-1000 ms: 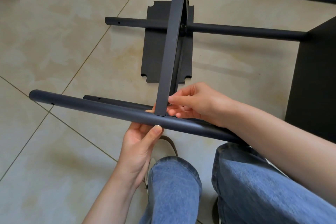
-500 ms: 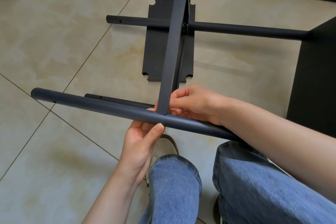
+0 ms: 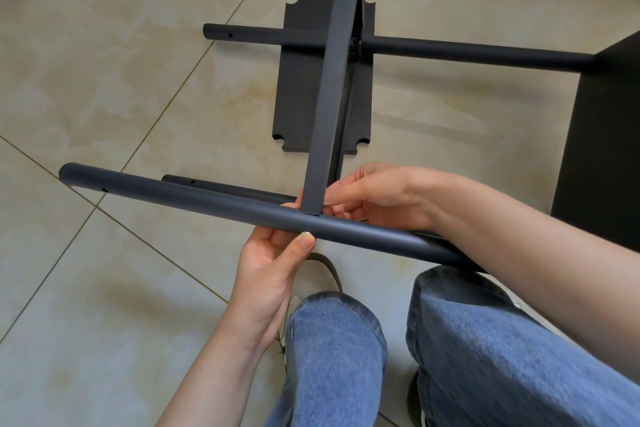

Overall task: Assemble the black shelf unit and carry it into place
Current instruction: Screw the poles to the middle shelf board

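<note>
Above the knees, the left hand (image 3: 273,265) curls its grip round the near black tube (image 3: 194,199); the right hand (image 3: 377,198) pinches the flat crossbar (image 3: 332,87) where it meets that tube.

A single head-worn camera looks steeply down and forward from close above the person's knees (image 3: 332,350). Its wide view takes in the tiled floor (image 3: 104,80). No second view exists to overlap it.
</note>
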The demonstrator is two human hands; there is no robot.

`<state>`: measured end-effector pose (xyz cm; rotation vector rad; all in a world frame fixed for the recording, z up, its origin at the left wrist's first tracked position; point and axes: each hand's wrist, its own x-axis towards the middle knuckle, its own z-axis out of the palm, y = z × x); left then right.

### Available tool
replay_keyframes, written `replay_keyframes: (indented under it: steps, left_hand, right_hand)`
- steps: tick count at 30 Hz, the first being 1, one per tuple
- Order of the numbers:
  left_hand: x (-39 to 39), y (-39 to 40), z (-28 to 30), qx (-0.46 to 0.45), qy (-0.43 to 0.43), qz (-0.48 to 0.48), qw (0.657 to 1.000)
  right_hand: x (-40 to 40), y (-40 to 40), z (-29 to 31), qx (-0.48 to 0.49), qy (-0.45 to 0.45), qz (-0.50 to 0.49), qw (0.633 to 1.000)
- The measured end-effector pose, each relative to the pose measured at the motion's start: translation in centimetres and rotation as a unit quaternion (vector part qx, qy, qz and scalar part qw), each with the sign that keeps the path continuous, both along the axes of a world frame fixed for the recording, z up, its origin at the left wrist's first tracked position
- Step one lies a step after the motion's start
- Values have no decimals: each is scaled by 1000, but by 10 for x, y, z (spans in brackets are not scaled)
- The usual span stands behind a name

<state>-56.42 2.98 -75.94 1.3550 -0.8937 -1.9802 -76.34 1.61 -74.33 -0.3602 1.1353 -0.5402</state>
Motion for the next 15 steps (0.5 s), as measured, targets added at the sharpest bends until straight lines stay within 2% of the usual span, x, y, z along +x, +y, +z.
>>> replay_keyframes:
  steps: [9, 15]
  left_hand:
    - [1, -1, -2, -1, 0, -6, 1000]
    - [1, -1, -2, -8, 3, -6, 1000]
  right_hand:
    - [1, 0, 1, -6, 32, 44, 999]
    - [3, -2, -1, -18, 30, 38, 999]
